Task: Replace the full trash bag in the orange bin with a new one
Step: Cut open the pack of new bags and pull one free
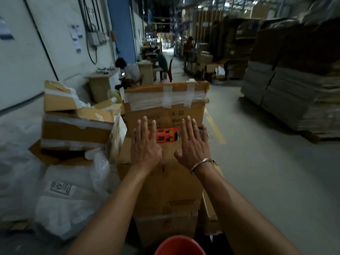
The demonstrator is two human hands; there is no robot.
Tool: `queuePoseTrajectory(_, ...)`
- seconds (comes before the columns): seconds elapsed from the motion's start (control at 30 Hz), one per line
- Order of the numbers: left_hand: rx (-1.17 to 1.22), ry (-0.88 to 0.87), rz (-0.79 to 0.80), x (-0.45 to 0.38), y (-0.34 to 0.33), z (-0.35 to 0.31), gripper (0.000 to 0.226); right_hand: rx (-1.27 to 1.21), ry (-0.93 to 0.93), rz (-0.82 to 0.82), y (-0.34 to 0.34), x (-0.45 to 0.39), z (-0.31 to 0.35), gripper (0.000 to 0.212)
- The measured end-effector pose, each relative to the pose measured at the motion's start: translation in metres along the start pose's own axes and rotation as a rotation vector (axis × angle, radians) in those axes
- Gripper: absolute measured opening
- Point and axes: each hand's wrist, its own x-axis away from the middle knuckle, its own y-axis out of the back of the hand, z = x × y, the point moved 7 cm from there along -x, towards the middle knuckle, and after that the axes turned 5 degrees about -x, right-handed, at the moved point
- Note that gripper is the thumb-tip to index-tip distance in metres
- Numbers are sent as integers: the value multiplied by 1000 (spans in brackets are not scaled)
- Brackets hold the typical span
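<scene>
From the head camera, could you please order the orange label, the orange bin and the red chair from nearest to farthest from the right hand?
1. Orange label: just left of the right hand, between both hands.
2. Orange bin: bottom edge, below the forearms.
3. Red chair: far up the aisle.

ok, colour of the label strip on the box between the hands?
Orange with black markings, the label strip on the cardboard box; head view.

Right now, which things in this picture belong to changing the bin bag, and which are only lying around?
For the job:
orange bin, only its rim showing at the bottom edge
left hand and right hand, both open, empty

Just lying about:
cardboard boxes
clear plastic bags
stacked flat cardboard
</scene>
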Motion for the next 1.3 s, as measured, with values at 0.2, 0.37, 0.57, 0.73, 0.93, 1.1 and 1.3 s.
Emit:
queuePoseTrajectory(0.2, 2, -18, -114, -34, 54, 7, 86, -4, 18, -107, 52, -35, 7, 107)
queuePoseTrajectory(0.37, -16, -41, -168, -57, 88, 3, 84, 45, 38, -207, 94, -57, -1, 109)
queuePoseTrajectory(0.57, -88, -54, -262, -95, 122, -8, 85, 81, 62, -272, 130, -93, -24, 108)
queuePoseTrajectory(0.73, -98, -24, -357, -120, 139, -17, 87, 93, 104, -307, 143, -119, -37, 105)
queuePoseTrajectory(0.93, -120, -20, -347, -136, 121, -27, 87, 70, 123, -296, 128, -137, -46, 106)
queuePoseTrajectory(1.1, -123, -26, -310, -151, 95, -26, 85, 86, 139, -288, 105, -148, -50, 106)
queuePoseTrajectory(1.3, -96, -64, -230, -154, 50, -25, 82, 77, 142, -216, 57, -151, -49, 106)
